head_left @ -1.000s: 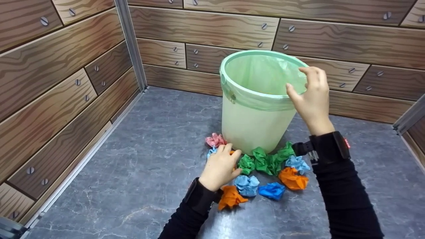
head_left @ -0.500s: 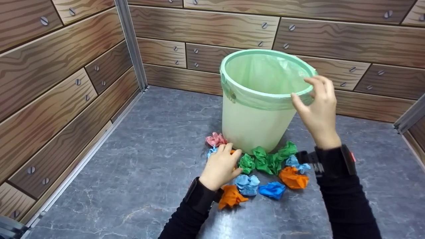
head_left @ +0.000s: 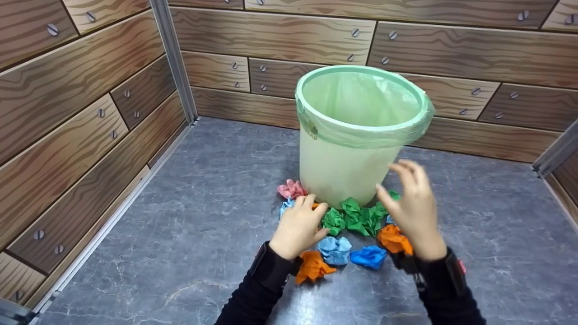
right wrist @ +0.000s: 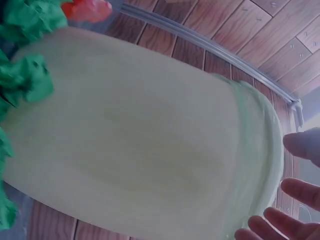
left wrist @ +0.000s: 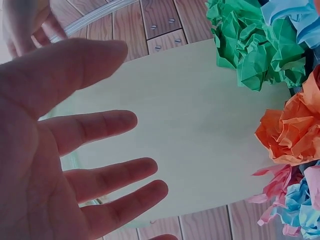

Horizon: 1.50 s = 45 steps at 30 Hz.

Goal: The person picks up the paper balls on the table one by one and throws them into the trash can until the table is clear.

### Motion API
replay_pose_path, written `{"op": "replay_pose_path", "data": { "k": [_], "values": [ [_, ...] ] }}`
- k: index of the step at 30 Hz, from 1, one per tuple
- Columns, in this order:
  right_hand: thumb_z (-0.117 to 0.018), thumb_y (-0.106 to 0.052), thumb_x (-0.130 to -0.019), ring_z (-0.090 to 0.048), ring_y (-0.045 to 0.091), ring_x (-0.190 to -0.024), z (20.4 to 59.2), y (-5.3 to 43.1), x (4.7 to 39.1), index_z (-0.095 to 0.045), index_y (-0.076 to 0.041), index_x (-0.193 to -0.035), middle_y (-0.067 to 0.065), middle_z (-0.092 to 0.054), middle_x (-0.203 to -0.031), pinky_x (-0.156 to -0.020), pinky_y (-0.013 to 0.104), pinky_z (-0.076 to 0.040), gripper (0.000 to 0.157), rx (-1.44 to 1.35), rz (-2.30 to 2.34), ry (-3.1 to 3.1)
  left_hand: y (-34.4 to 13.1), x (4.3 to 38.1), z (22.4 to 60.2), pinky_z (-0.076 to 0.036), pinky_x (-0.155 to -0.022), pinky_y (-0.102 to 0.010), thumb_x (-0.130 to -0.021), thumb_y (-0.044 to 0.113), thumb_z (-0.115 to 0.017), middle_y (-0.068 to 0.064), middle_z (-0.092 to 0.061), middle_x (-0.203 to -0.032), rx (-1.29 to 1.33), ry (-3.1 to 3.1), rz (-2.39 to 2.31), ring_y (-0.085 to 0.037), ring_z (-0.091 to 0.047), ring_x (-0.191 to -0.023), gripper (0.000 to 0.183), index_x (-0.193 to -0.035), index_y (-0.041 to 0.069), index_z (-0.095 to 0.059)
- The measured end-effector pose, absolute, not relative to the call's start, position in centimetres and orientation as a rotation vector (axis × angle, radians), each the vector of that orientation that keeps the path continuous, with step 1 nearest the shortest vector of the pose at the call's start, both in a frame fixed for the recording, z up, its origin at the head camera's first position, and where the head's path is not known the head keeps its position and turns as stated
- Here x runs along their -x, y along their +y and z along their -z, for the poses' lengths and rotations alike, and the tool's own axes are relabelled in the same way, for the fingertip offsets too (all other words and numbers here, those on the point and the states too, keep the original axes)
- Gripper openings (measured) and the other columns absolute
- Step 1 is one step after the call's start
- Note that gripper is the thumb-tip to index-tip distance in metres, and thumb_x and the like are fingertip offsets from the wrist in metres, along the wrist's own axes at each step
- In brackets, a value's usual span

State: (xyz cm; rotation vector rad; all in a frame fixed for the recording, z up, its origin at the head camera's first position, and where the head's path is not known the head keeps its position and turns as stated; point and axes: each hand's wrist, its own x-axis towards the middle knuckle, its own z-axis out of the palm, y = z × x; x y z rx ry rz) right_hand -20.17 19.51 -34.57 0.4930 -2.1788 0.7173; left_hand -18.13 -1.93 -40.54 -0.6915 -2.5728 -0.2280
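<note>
A pale green wastebasket (head_left: pixel 343 167) with a clear green bag folded over its rim stands upright. Crumpled paper balls lie around its near foot: green ones (head_left: pixel 359 219), light blue (head_left: pixel 334 250), dark blue (head_left: pixel 368 257), orange (head_left: pixel 312 267) and pink (head_left: pixel 291 189). My left hand (head_left: pixel 299 228) hovers over the left side of this pile, fingers spread and nothing in them; in the left wrist view its straight fingers (left wrist: pixel 100 125) point toward the basket wall. My right hand (head_left: pixel 413 210), empty with fingers loosely bent, is above the right-hand balls beside the basket, partly covering an orange ball (head_left: pixel 394 239).
Dark grey marbled floor (head_left: pixel 194 234) extends around the basket. Wood-print panels form a back wall (head_left: pixel 280 36) and a left wall (head_left: pixel 81 113), joined by a metal corner post (head_left: pixel 174 58). Another post (head_left: pixel 557 151) rises at the right edge.
My right hand has come down from beside the basket's rim to just above the paper balls on the right. The left hand keeps its place. The view shifts slightly.
</note>
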Motion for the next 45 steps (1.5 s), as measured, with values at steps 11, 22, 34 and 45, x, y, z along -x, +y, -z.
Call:
{"op": "replay_pose_path", "data": {
  "k": [11,22,34,45],
  "values": [
    [-0.076,-0.011,-0.065,-0.050,0.036,-0.093,40.2,20.1,19.0,-0.058,0.004,-0.104,0.024,-0.050,-0.110,-0.063,0.046,-0.047,0.046,-0.490,-0.593,-2.335,-2.0,18.2,40.5,-0.048,-0.066,-0.032,-0.074,0.039,-0.067,-0.011,-0.052,-0.110,0.697,-2.579,0.225,-0.024,-0.049,-0.094,0.042,-0.106,0.013,-0.056],
    [-0.074,-0.014,-0.070,-0.049,0.034,-0.096,42.3,19.7,18.3,-0.057,0.002,-0.107,0.023,-0.047,-0.113,-0.066,0.042,-0.046,0.044,-0.496,-0.574,-2.432,-2.1,18.6,41.1,-0.048,-0.062,-0.031,-0.074,0.037,-0.068,-0.011,-0.052,-0.107,0.722,-2.549,0.245,-0.024,-0.049,-0.091,0.041,-0.104,0.013,-0.057],
    [-0.074,-0.013,-0.069,-0.049,0.035,-0.095,42.2,20.2,17.7,-0.057,0.001,-0.107,0.024,-0.046,-0.116,-0.062,0.042,-0.046,0.045,-0.464,-0.603,-2.454,-2.3,18.7,41.2,-0.048,-0.067,-0.034,-0.074,0.035,-0.069,-0.014,-0.052,-0.111,0.739,-2.537,0.283,-0.026,-0.049,-0.095,0.041,-0.105,0.012,-0.056],
    [-0.074,-0.012,-0.068,-0.048,0.036,-0.097,41.8,20.9,17.4,-0.057,0.002,-0.108,0.024,-0.045,-0.117,-0.065,0.047,-0.045,0.045,-0.412,-0.644,-2.485,-2.6,18.8,41.1,-0.048,-0.067,-0.036,-0.073,0.033,-0.068,-0.014,-0.052,-0.112,0.715,-2.560,0.310,-0.026,-0.049,-0.097,0.041,-0.106,0.011,-0.057]
  ]
}}
